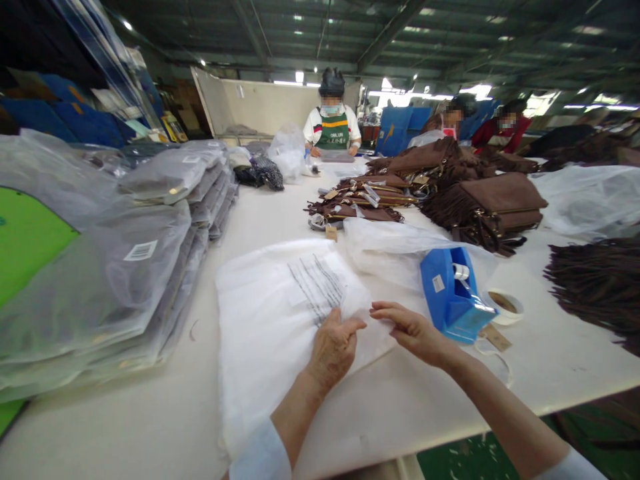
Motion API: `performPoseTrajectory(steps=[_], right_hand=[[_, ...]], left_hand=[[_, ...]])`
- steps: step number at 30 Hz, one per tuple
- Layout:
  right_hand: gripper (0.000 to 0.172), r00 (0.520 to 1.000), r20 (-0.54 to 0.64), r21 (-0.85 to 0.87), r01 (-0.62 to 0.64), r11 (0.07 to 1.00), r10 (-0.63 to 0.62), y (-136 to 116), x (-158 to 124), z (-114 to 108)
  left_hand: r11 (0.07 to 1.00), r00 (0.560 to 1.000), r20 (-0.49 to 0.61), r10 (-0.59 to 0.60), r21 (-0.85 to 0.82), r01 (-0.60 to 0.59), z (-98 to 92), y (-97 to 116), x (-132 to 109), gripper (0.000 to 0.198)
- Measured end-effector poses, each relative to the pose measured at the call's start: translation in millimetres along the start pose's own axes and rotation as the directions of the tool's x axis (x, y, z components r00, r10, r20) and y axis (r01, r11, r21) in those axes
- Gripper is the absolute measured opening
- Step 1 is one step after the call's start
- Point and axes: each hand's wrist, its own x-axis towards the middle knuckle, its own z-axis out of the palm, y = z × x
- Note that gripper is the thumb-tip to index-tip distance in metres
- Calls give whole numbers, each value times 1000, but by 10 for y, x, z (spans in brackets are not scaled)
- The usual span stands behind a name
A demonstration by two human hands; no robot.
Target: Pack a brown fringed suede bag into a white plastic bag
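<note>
Head view: near the front edge of the tabletop [150, 413], the white plastic bag [270, 320] is pinched by the curled fingers of the left hand [333, 347] and right hand [413, 330]. Its thin film could be torn by uneven pulling, or the blue tape dispenser [453, 293] alongside knocked.

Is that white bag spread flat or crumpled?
Spread flat: the white bag lies smooth on the table under the left hand.

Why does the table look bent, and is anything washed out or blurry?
Head view: the wide lens bows the table edges and stretches the stacked bags at left; ceiling lights blow out white; light is even, with faint shadows under the left hand and right hand, both sharp on the white bag.
</note>
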Motion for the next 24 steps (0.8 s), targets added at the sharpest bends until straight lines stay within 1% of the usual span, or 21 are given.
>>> performPoseTrajectory(steps=[3,5,7,10,12,15,17,19,22,24], right_hand=[[30,999,-47,4,-27,1000,27,31,49,14],[21,996,-83,6,-38,999,38,32,93,43],[17,992,-118,6,-41,999,42,5,146,82],[13,985,-165,-1,-46,999,45,-60,221,132],[12,978,-199,-12,-59,998,56,-88,239,139],[13,965,-247,-41,-96,995,83,-73,172,103],[14,970,-230,-68,-100,993,82,-26,70,76],[18,981,-181,-103,-88,991,68,33,-48,76],[30,985,-151,-173,-106,979,80,110,-181,151],[29,981,-165,-215,-140,967,105,138,-209,228]], left_hand=[[1000,1000,-7,6,9,-6,-17,24,-1,33],[1000,1000,-6,17,13,-17,-43,55,-4,30],[999,999,-2,36,14,-36,-65,83,-8,23],[997,998,-18,64,53,-63,-63,91,-15,24],[994,997,-30,72,83,-69,-39,70,-21,23],[993,996,-38,78,94,-74,-1,30,-32,34],[988,993,-43,106,120,-100,13,13,-38,38],[978,988,-32,149,153,-142,15,5,-39,41],[969,983,-2,183,172,-179,6,-1,-37,41],[972,985,11,175,157,-175,2,-6,-34,38]])
